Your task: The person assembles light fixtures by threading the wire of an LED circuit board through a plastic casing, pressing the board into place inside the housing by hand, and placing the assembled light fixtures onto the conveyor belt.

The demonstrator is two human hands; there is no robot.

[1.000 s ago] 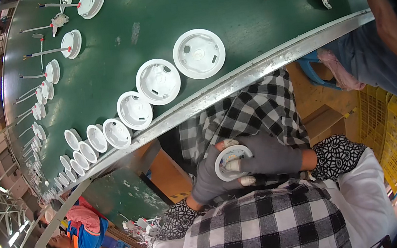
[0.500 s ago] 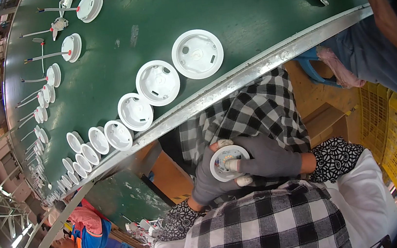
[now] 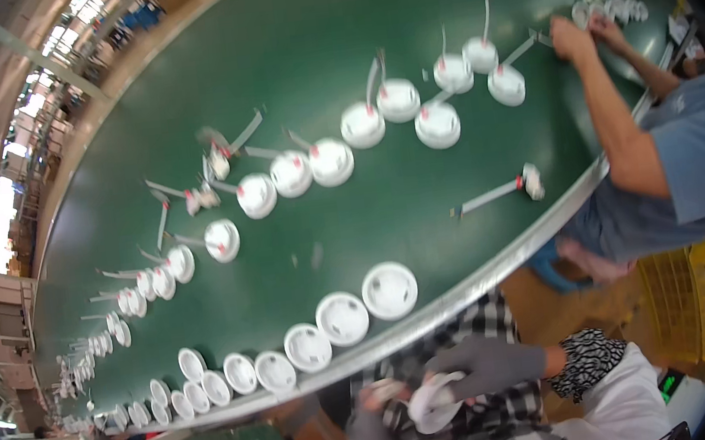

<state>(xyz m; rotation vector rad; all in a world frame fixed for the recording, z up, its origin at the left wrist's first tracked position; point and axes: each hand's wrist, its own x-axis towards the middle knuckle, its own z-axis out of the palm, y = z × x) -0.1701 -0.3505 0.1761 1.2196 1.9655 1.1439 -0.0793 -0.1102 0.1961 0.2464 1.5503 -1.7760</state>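
Observation:
Over my lap, both grey-gloved hands are around a white round plastic housing [image 3: 433, 405], which is tilted and smeared by motion. My right hand [image 3: 489, 364] grips its upper right rim, fingers closed. My left hand [image 3: 370, 433] curls about the left and lower sides, with bare fingertips showing. What lies inside the housing cannot be made out now. Just beyond my hands, a row of similar open white housings [image 3: 342, 318] runs along the near edge of the green table [image 3: 287, 253].
White housings with wired leads [image 3: 332, 161] stand in a long line across the table. A loose wired part [image 3: 531, 182] lies nearer its metal edge [image 3: 497, 264]. At the right, a co-worker's hands [image 3: 572, 37] handle parts. Yellow crates [image 3: 697, 302] stand at lower right.
The view has swung up and shows more of the table and the co-worker. The housing has tipped from facing up, and my right thumb no longer shows inside it.

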